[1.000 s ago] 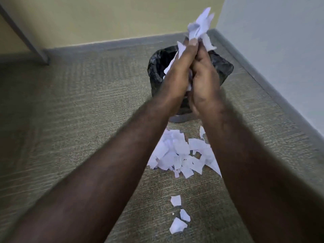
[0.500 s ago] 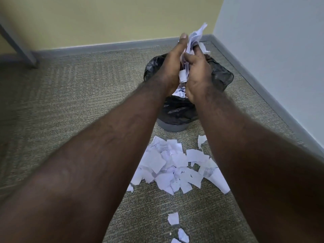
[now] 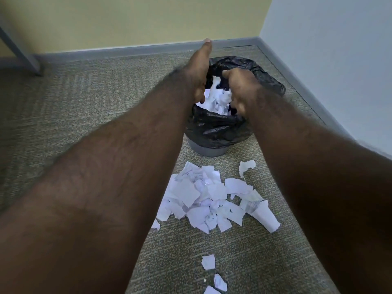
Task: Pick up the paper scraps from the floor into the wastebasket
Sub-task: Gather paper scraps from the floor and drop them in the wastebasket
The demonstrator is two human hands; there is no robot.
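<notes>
A grey wastebasket [image 3: 206, 150] lined with a black bag [image 3: 216, 128] stands on the carpet near the room's corner. White paper scraps [image 3: 216, 100] lie inside it. My left hand [image 3: 199, 66] hovers over the bin's left rim, fingers stretched and apart. My right hand [image 3: 240, 85] hangs over the right side of the opening, fingers spread downward, nothing held. A pile of white paper scraps [image 3: 212, 198] lies on the carpet in front of the bin, between my forearms. A few loose scraps [image 3: 209, 262] lie nearer to me.
A yellow wall with a grey baseboard [image 3: 127, 50] runs behind the bin, and a white wall [image 3: 331, 49] closes the right side. A grey furniture leg [image 3: 21, 54] stands at the far left. Green-grey carpet [image 3: 84, 94] covers the floor.
Both hands lowered from above the bin and spread apart, letting go of the bundle of scraps, which now lies inside the wastebasket.
</notes>
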